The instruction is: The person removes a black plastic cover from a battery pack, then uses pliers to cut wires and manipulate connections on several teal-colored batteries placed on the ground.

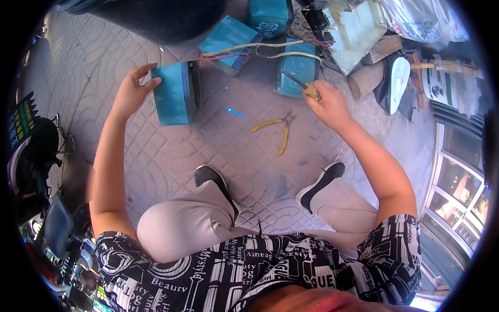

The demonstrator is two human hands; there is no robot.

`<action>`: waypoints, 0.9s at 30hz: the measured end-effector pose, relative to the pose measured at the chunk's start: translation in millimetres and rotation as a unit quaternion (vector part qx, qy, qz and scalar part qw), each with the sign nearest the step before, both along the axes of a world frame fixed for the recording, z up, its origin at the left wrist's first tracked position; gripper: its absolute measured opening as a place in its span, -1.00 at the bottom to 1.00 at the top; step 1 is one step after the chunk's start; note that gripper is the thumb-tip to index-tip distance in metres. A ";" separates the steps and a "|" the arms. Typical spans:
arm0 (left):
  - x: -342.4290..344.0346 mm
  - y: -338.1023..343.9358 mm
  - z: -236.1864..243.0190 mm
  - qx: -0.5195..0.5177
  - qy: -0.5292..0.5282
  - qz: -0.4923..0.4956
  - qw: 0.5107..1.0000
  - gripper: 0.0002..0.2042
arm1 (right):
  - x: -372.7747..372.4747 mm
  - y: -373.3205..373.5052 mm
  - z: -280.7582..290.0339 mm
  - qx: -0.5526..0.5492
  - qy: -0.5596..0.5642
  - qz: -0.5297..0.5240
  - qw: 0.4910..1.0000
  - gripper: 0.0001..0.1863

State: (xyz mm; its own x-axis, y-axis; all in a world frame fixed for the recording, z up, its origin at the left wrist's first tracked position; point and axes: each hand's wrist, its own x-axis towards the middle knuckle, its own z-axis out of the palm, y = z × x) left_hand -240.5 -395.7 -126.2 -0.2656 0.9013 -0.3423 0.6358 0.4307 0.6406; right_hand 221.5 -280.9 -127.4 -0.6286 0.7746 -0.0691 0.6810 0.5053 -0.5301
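Note:
My left hand point(136, 88) grips the far left corner of a teal box-shaped battery point(173, 99), thumb on its top. The block stands on the paving with its dark side to the right. In my right hand point(329, 102) is a screwdriver point(311, 91), its yellowish handle in my fist and its dark shaft pointing up and left. The shaft passes over another teal battery point(296, 65). Pliers with yellow handles point(283, 130) lie spread on the ground between the hands, beside a small blue strip point(236, 112).
Two more teal batteries, one tilted point(228, 41) and one behind it point(269, 18), have tan and red wires point(280, 46) across them. A pale open case point(356, 34) and rubble lie at the far right. A large black tub point(150, 18) stands far left; my shoes point(323, 182) are near.

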 end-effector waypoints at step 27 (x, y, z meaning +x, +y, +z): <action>171.9 -7.2 -51.7 -0.086 -0.454 0.224 0.858 -0.73 | -133.4 -11.3 -20.9 0.104 0.090 -0.092 0.986 -0.58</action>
